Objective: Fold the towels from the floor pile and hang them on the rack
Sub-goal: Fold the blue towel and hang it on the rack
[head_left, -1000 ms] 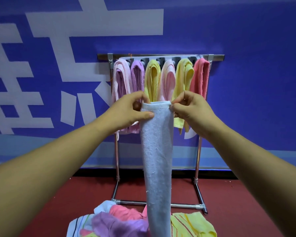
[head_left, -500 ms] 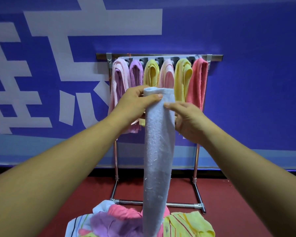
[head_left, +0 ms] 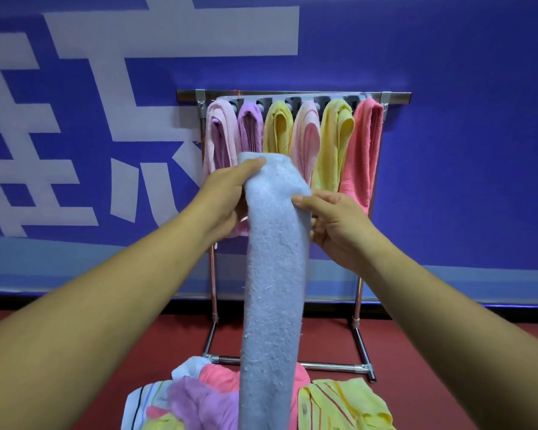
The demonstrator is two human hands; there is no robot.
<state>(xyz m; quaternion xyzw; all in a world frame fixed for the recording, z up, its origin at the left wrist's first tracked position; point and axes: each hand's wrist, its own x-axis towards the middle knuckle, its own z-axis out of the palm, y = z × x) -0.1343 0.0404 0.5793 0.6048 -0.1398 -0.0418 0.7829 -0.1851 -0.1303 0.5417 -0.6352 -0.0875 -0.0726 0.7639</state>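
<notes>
A long pale blue towel [head_left: 274, 274], folded into a narrow strip, hangs in front of me. My left hand [head_left: 227, 197] grips its top edge, thumb across the front. My right hand [head_left: 333, 225] pinches the strip's right edge a little lower. Behind stands the metal rack [head_left: 292, 96] with several folded towels [head_left: 292, 135] in pink, purple and yellow hung side by side. The floor pile [head_left: 199, 398] of coloured towels lies below, partly hidden by the blue strip.
A blue wall with large white lettering [head_left: 75, 119] rises right behind the rack. The floor [head_left: 59, 352] is dark red. The rack's base bar [head_left: 330, 365] runs along the floor just beyond the pile.
My right hand has slid down from the towel's top corner to its right edge. My left hand now holds the top alone, and the strip has narrowed.
</notes>
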